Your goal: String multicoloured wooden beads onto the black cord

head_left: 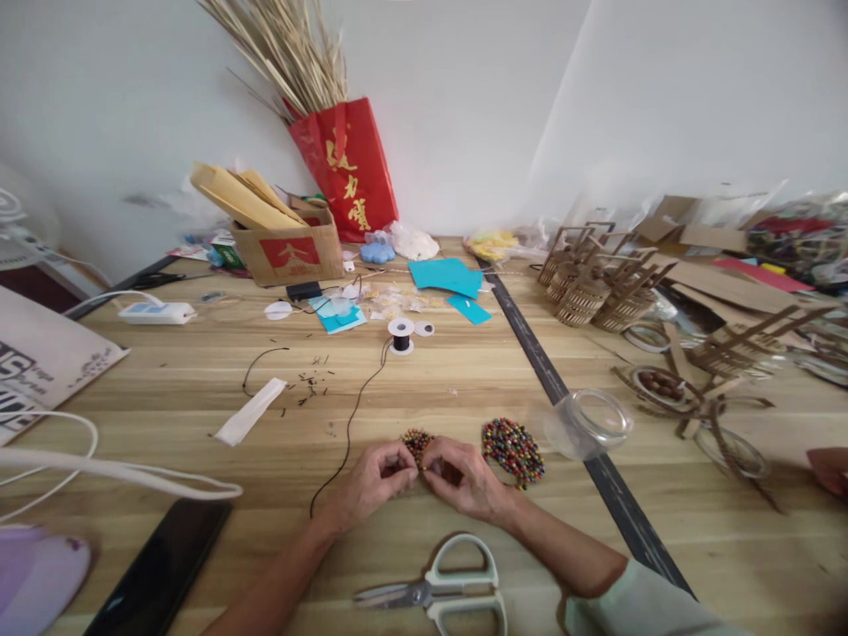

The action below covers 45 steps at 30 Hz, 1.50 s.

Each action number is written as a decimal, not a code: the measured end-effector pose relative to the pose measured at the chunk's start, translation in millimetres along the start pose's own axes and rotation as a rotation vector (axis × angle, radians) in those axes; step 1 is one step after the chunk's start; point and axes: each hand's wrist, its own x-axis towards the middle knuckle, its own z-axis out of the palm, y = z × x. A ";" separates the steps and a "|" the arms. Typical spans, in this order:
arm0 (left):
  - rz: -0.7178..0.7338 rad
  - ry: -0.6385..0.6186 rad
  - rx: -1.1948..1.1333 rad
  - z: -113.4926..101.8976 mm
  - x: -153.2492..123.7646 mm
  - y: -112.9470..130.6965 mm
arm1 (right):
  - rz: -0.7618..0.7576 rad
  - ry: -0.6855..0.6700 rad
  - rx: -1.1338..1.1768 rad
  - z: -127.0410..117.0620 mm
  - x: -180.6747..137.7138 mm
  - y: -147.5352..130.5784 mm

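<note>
My left hand (pixel 379 481) and my right hand (pixel 465 477) meet fingertip to fingertip over the table, each closed in a pinch. Whatever lies between the fingers is too small to make out. Just behind the fingertips is a small heap of brownish beads (pixel 417 440), partly covered by my hands. To the right of my right hand lies a larger pile of multicoloured beads (pixel 513 452). A black cord (pixel 352 415) runs from a white spool (pixel 401 337) down to my left forearm. Scissors (pixel 457 585) with pale handles rest in front of me.
A clear plastic jar (pixel 593 424) lies right of the beads. Woven baskets (pixel 583 283) crowd the right side, and another person's hand (pixel 828 468) shows at the edge. A phone (pixel 162 565), white cables (pixel 132 468) and a paper strip (pixel 252 412) are at left.
</note>
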 end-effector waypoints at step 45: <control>0.016 -0.007 -0.006 1.0 -0.7 2.7 | -0.008 -0.018 0.002 -0.2 1.0 -1.2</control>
